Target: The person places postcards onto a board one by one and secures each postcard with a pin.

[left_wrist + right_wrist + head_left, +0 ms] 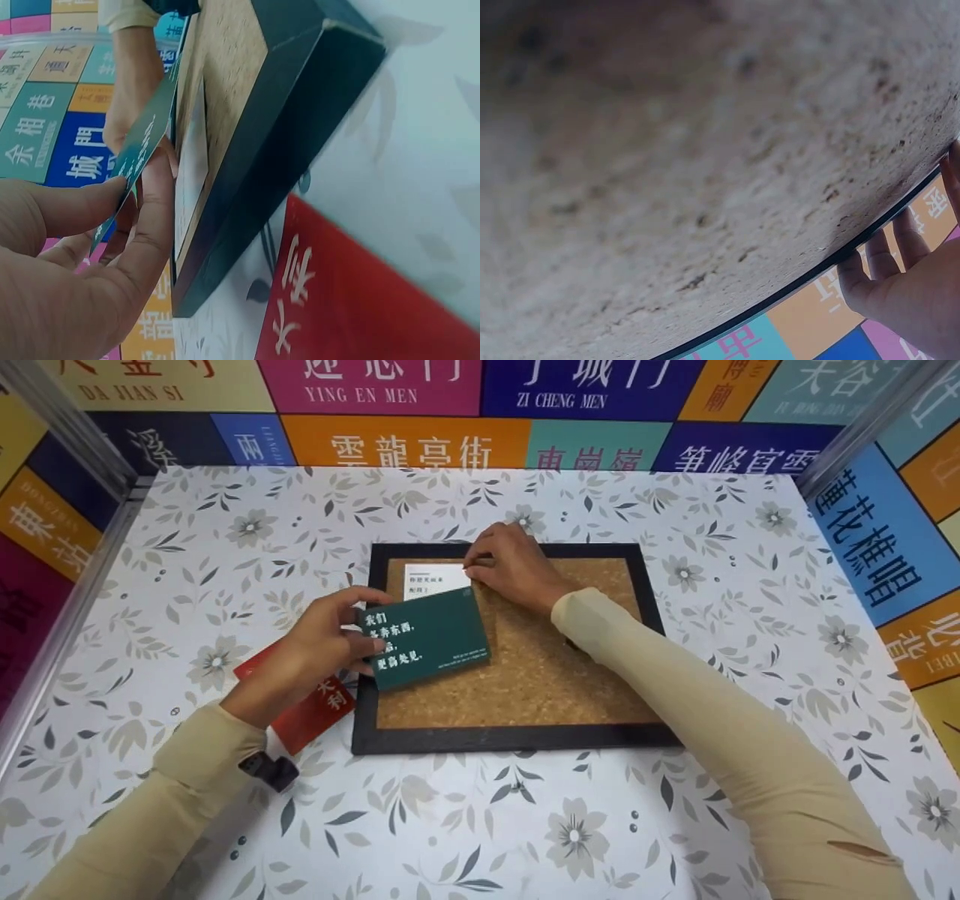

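My left hand pinches a dark green card with white writing between thumb and fingers. The card is tilted over the left part of a black-framed cork board. On the cork beneath it lies a white card with printed text, its lower part hidden by the green one. My right hand is bent over the board's top edge, thumb and fingertips together at the white card's upper right corner. A speck of red shows at those fingertips; I cannot tell what it is.
A red card with white characters lies on the flowered tabletop, partly under my left forearm and beside the frame's left edge. Colourful lettered panels stand behind the table and along both sides.
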Demonstrator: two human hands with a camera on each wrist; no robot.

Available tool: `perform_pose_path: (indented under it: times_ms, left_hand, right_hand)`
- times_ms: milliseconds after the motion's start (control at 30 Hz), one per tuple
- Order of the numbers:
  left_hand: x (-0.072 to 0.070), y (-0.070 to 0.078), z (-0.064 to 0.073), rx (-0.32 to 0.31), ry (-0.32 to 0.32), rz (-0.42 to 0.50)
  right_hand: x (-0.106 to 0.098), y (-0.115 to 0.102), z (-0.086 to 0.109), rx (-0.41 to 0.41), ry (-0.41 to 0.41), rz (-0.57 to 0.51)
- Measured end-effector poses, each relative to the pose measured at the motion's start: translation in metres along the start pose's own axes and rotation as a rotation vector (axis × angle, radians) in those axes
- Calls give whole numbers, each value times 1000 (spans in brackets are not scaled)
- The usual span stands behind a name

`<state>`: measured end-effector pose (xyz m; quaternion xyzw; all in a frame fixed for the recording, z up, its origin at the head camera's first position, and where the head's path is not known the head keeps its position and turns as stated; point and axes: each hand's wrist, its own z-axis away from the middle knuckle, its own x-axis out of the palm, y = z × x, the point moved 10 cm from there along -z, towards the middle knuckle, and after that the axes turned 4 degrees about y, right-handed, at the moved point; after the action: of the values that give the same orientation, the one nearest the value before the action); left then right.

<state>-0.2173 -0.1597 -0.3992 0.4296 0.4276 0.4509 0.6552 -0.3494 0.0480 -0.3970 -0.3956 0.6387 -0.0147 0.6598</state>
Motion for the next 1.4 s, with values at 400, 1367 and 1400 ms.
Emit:
perform_pose_path:
  times_ms: [400,1367,1400]
  left_hand:
    - [31,-1,-3,27,-86,-17]
    - [75,0,-14,32,-154,36]
    - [77,0,-15,34,-156,39]
  right_hand:
    - [0,3,0,4,-6,-24]
    - [0,1,1,-2,4,-5]
    - [0,2,1,3,4,-5]
